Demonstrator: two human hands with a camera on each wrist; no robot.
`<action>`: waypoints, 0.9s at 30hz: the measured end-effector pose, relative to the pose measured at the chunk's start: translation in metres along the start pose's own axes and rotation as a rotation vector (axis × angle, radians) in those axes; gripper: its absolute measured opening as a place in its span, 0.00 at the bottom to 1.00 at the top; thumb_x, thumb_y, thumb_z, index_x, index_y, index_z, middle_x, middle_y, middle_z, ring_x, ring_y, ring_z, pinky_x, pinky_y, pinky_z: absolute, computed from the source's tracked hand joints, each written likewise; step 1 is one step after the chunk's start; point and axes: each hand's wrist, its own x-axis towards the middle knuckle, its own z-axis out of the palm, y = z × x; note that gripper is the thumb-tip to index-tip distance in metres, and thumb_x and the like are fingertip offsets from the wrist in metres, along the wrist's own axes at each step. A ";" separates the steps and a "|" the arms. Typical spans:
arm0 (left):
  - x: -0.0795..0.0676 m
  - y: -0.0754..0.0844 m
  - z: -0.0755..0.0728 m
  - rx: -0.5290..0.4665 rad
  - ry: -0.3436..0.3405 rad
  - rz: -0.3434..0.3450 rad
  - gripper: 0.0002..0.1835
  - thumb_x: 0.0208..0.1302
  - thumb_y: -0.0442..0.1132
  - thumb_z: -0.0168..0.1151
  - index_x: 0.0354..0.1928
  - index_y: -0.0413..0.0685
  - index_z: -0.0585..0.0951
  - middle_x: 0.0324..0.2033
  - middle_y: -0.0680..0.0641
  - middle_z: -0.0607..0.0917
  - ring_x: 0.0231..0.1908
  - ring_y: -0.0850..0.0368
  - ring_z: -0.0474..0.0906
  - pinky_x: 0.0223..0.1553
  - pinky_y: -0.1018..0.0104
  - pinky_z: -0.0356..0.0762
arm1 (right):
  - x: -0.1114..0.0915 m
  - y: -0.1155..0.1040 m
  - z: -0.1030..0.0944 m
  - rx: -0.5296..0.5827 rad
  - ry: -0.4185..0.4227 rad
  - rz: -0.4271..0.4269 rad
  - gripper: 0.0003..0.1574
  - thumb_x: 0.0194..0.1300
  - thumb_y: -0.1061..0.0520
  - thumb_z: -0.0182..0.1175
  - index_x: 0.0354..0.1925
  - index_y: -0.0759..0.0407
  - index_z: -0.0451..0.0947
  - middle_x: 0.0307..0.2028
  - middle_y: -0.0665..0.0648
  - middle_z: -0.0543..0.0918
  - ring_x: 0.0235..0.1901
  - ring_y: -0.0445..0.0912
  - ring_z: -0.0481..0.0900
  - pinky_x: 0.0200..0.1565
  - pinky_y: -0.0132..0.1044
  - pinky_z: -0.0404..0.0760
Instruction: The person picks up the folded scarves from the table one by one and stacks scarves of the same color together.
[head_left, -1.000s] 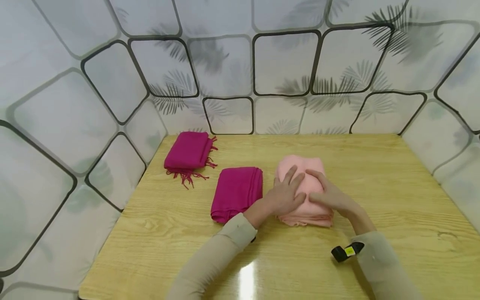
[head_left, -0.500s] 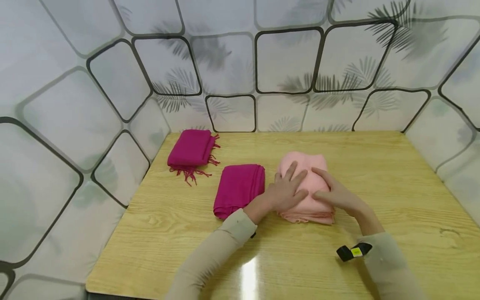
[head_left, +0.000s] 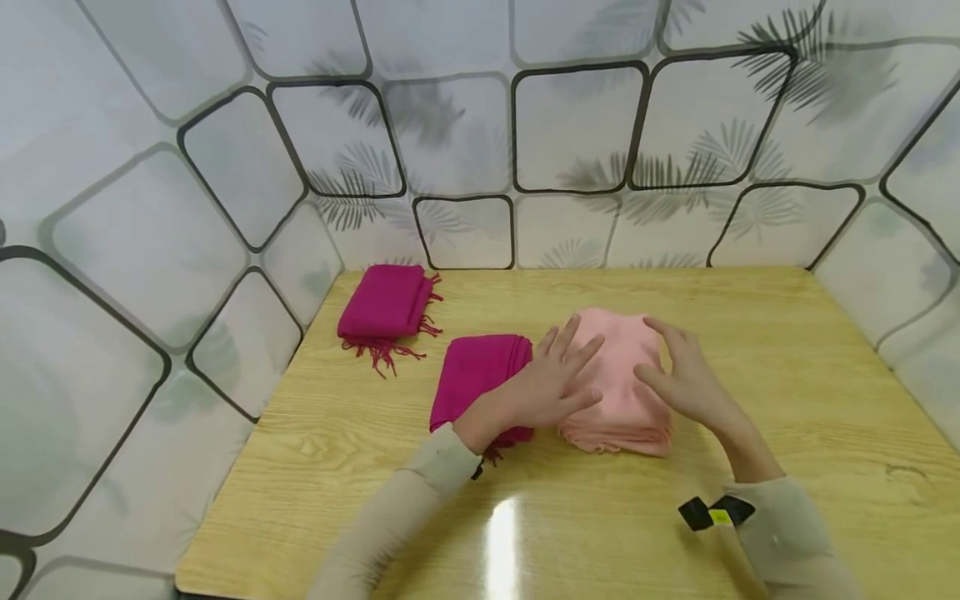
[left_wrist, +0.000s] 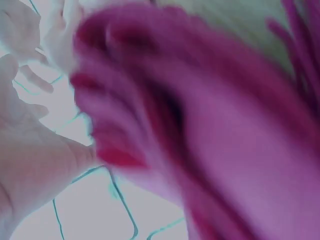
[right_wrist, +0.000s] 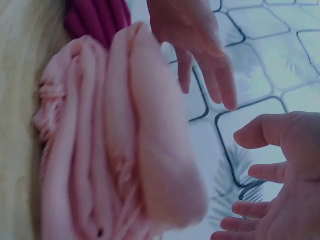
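Observation:
A folded pink scarf (head_left: 618,396) lies on the table, its layers stacked thickly in the right wrist view. My left hand (head_left: 546,385) hovers over its left edge, fingers straight and spread. My right hand (head_left: 688,385) is above the right edge, thumb and fingers apart and holding nothing. In the right wrist view a gap shows between both hands and the cloth. Under my left wrist lies a folded magenta scarf (head_left: 476,375), partly covered by the forearm; its folds (left_wrist: 240,130) fill the left wrist view, blurred.
A second folded magenta scarf (head_left: 381,302) with fringe spread around it sits at the back left of the wooden table (head_left: 322,500). A patterned cloth wall (head_left: 573,129) encloses the back and sides. Dark wrist devices (head_left: 696,513) hang by the sleeves.
Both hands have lifted off the pink scarf, which they were touching before. My left hand has shifted left, the right one slightly up and right. The pink scarf's top looks flatter.

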 end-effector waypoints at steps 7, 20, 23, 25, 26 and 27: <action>-0.024 -0.032 -0.029 -0.067 0.105 -0.065 0.42 0.75 0.61 0.47 0.79 0.70 0.35 0.77 0.47 0.24 0.76 0.36 0.40 0.62 0.42 0.69 | 0.021 -0.039 0.005 0.025 0.000 -0.082 0.44 0.70 0.59 0.58 0.76 0.65 0.50 0.71 0.74 0.53 0.68 0.70 0.53 0.59 0.70 0.61; -0.066 -0.092 -0.068 -0.161 0.197 -0.199 0.40 0.75 0.59 0.48 0.80 0.65 0.43 0.78 0.49 0.29 0.75 0.30 0.39 0.66 0.32 0.57 | 0.077 -0.086 0.032 0.098 -0.156 -0.060 0.45 0.72 0.52 0.55 0.78 0.55 0.47 0.74 0.69 0.50 0.71 0.68 0.54 0.65 0.65 0.61; -0.075 -0.101 -0.074 -0.177 0.200 -0.230 0.40 0.75 0.60 0.48 0.80 0.64 0.44 0.78 0.48 0.29 0.75 0.31 0.36 0.66 0.32 0.56 | 0.088 -0.098 0.038 0.122 -0.194 -0.062 0.44 0.73 0.51 0.55 0.79 0.54 0.47 0.75 0.69 0.50 0.71 0.69 0.53 0.65 0.65 0.61; -0.081 -0.107 -0.078 -0.194 0.208 -0.248 0.39 0.75 0.59 0.49 0.80 0.63 0.45 0.78 0.46 0.30 0.75 0.32 0.35 0.66 0.33 0.56 | 0.096 -0.107 0.042 0.138 -0.213 -0.058 0.45 0.72 0.50 0.55 0.78 0.54 0.47 0.75 0.68 0.50 0.71 0.68 0.53 0.65 0.65 0.61; -0.084 -0.111 -0.079 -0.198 0.214 -0.256 0.39 0.75 0.59 0.49 0.80 0.62 0.45 0.78 0.45 0.30 0.75 0.33 0.35 0.66 0.33 0.57 | 0.100 -0.110 0.044 0.148 -0.224 -0.055 0.45 0.72 0.50 0.55 0.78 0.53 0.47 0.75 0.68 0.50 0.71 0.68 0.53 0.65 0.65 0.61; -0.087 -0.115 -0.081 -0.201 0.222 -0.260 0.39 0.75 0.58 0.49 0.80 0.61 0.45 0.78 0.45 0.31 0.75 0.33 0.35 0.66 0.34 0.58 | 0.104 -0.114 0.045 0.159 -0.234 -0.050 0.44 0.72 0.50 0.55 0.78 0.53 0.47 0.75 0.68 0.50 0.72 0.68 0.53 0.65 0.66 0.61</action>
